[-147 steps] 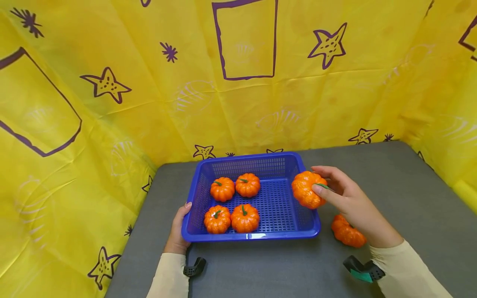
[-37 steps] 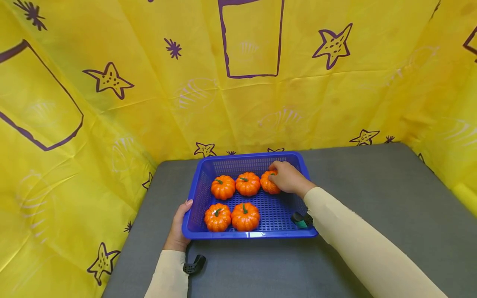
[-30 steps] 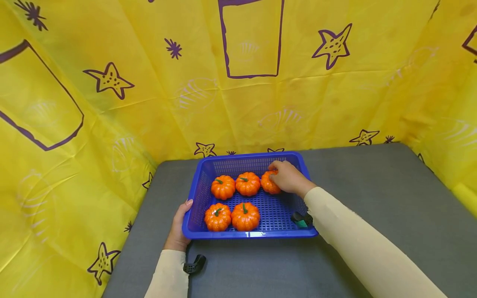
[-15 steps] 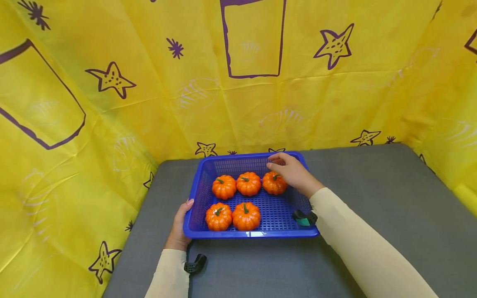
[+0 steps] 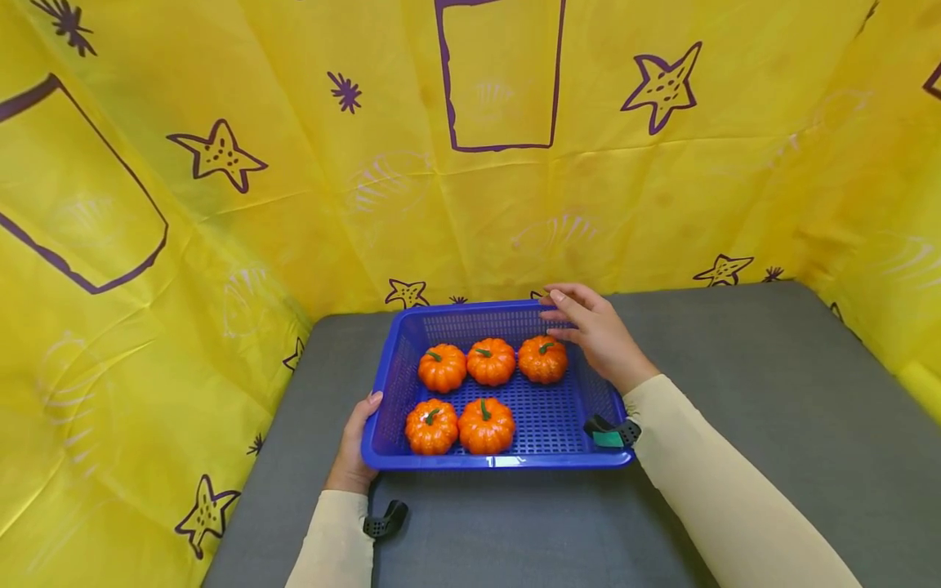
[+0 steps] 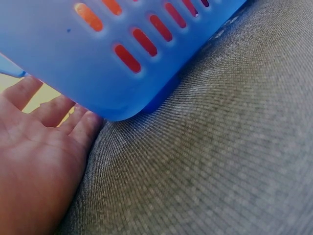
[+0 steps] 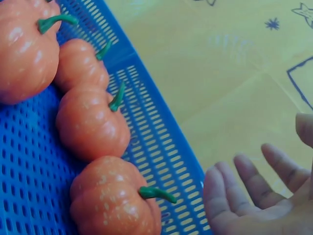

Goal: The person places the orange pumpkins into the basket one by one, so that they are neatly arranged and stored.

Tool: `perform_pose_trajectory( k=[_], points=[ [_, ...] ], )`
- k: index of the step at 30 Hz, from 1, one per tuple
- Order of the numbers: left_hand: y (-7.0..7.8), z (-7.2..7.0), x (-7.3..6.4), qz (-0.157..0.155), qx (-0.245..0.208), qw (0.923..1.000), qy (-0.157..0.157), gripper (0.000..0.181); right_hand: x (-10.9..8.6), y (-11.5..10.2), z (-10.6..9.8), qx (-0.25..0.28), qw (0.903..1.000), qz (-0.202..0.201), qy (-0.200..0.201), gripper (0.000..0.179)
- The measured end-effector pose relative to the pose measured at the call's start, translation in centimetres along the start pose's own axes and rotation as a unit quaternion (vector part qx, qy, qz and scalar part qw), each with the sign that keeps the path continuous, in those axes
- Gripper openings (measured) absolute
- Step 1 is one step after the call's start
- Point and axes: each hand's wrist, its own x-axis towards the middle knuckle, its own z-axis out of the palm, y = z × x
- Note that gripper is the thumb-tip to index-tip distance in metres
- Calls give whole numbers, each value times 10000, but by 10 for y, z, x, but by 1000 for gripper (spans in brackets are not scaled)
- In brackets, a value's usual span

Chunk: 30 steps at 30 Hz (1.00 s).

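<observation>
A blue plastic basket (image 5: pixel 507 463) with slotted walls sits on the table. Several orange toy pumpkins with green stems lie inside: three along the back, among them the back right pumpkin (image 5: pixel 542 359), and two in front, including the front left pumpkin (image 5: pixel 431 427). My left hand (image 5: pixel 356 445) holds the basket's left side, thumb at the rim and fingers along the outer wall in the left wrist view. My right hand (image 5: pixel 599 335), fingers spread, hovers over the back right corner just beside that pumpkin. Nothing lies in its palm in the right wrist view.
Grey cloth covers the table (image 5: pixel 507 531). Yellow printed drapes (image 5: pixel 485 220) stand close behind the basket and along both sides. My right sleeve (image 5: pixel 720 482) crosses over the table at the basket's right. Each wrist carries a black strap mount.
The right hand has put its pumpkin in the basket's back right, let go and drawn up and right. A pumpkin earlier on the table at right is out of sight, where the sleeve now lies.
</observation>
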Motion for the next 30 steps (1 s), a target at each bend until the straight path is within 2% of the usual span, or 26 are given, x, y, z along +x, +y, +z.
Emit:
perform_pose_trajectory(
  k=[4,14,30],
  points=[
    [0,1,1,-6,-18,10000,-6,73,-5,-4,-3,64,9998,-158,118,45],
    [1,0,1,-6,-94,9999,-96,73,-21,-20,-13,-210,9990,-368,147,39],
    [2,1,0,12,-107,9998,-151,75,-59,-34,-23,-1224,9906,-585,-147,43]
  ],
)
